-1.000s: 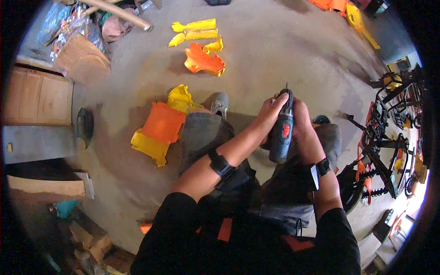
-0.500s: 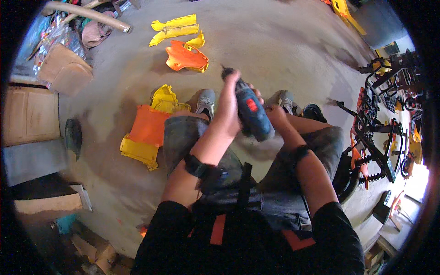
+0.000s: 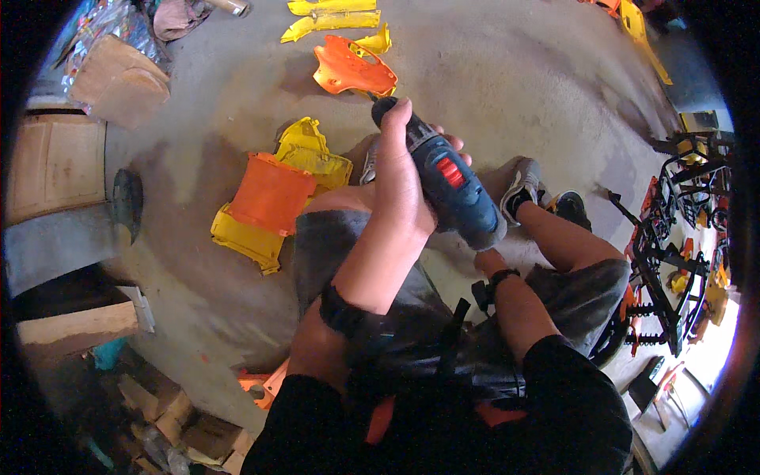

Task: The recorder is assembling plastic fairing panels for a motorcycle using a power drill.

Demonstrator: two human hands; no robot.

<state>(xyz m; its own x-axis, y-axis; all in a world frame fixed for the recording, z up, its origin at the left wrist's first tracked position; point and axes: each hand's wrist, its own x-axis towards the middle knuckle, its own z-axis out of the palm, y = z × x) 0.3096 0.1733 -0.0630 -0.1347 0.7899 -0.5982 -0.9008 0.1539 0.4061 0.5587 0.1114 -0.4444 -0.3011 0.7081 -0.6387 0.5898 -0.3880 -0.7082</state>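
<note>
My left hand (image 3: 404, 174) is wrapped round a teal and black cordless drill (image 3: 467, 198) with a red switch, held tilted with its nose toward the upper left. My right hand (image 3: 489, 260) is lower, just beyond the drill's back end, and its fingers are mostly hidden. Past the drill's nose lies an orange plastic panel (image 3: 352, 63) near some yellow strips (image 3: 332, 24). On the floor to my left, a flat orange piece (image 3: 271, 194) rests on yellow panels (image 3: 247, 241).
Black metal frames (image 3: 681, 261) crowd the right side. Cardboard (image 3: 119, 79) and bags are piled at upper left, above a wooden panel (image 3: 55, 166). Scrap boxes (image 3: 170, 416) sit at lower left, and a long yellow piece (image 3: 641, 39) lies at upper right.
The drill has swung leftward from a two-handed upright hold into my left hand alone, tilted. My right hand has dropped away from it, and my right leg now shows further to the right.
</note>
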